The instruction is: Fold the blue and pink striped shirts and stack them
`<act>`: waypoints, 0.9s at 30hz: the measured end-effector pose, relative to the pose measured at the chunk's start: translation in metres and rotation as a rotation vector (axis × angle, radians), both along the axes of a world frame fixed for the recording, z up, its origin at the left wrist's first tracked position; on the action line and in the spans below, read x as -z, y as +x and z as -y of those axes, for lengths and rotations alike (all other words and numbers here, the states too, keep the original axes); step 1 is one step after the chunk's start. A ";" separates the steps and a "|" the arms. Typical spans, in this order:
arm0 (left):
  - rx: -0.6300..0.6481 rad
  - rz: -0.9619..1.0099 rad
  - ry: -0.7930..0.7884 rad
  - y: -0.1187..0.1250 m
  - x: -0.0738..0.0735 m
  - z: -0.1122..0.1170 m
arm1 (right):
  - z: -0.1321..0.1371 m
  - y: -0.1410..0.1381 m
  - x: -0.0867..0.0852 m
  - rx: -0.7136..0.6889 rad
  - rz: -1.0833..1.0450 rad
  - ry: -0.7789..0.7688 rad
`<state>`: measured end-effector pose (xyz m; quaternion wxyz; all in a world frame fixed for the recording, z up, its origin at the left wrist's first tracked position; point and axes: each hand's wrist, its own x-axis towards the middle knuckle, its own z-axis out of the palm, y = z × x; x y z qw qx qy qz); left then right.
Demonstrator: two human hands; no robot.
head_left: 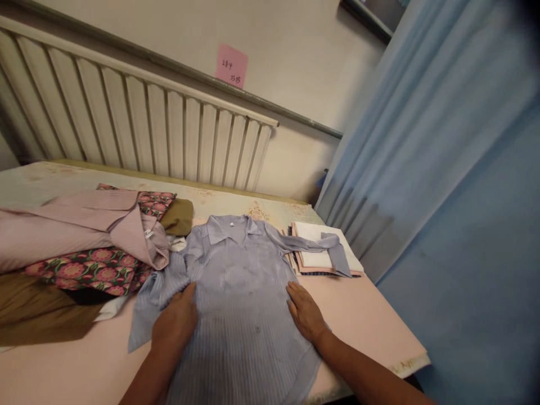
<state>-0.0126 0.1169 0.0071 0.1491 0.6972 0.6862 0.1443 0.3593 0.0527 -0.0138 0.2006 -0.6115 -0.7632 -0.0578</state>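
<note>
A grey-blue striped shirt lies front up with its collar pointing away from me, its lower part running past the bottom of the view. My left hand rests on its left side edge, next to the bunched sleeve; the fingers look stretched out, though partly hidden. On the opposite edge, my right hand lies flat with fingers extended, touching the fabric. The shirt's right sleeve reaches across a stack of folded cloth.
To the left is a loose heap with a pink garment, a floral cloth and a brown cloth. A pink covering spreads over the table. Behind stands a radiator; a blue curtain hangs at the right.
</note>
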 end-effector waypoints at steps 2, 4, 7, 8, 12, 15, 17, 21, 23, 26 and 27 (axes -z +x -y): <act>-0.007 -0.002 -0.002 0.000 0.000 -0.001 | -0.001 -0.001 -0.001 0.006 -0.003 -0.002; -0.010 -0.007 -0.006 -0.001 0.000 -0.001 | -0.002 -0.001 -0.001 0.021 -0.005 0.002; 0.002 -0.014 -0.011 -0.001 0.000 -0.002 | -0.003 0.000 0.000 0.055 -0.015 0.017; 0.007 -0.015 -0.012 -0.001 0.000 -0.002 | -0.003 0.000 0.001 0.063 -0.021 0.019; 0.012 -0.015 -0.006 -0.001 0.000 -0.002 | -0.003 -0.001 0.000 0.077 -0.038 0.026; 0.015 -0.013 0.016 -0.001 0.000 -0.001 | -0.003 -0.003 -0.002 0.085 -0.028 0.029; 0.014 -0.024 0.032 0.000 -0.001 0.001 | -0.002 -0.004 -0.003 0.090 -0.013 0.033; -0.018 -0.092 0.082 0.005 -0.008 0.011 | -0.001 -0.007 -0.007 0.081 0.036 0.072; -0.032 -0.162 0.152 0.011 -0.015 0.020 | 0.000 -0.008 -0.009 0.040 0.058 0.087; 0.017 -0.273 0.299 0.028 -0.024 0.035 | 0.001 -0.008 -0.013 -0.091 0.066 0.085; 0.050 -0.291 0.344 0.037 -0.025 0.040 | 0.001 -0.008 -0.014 -0.146 0.065 0.080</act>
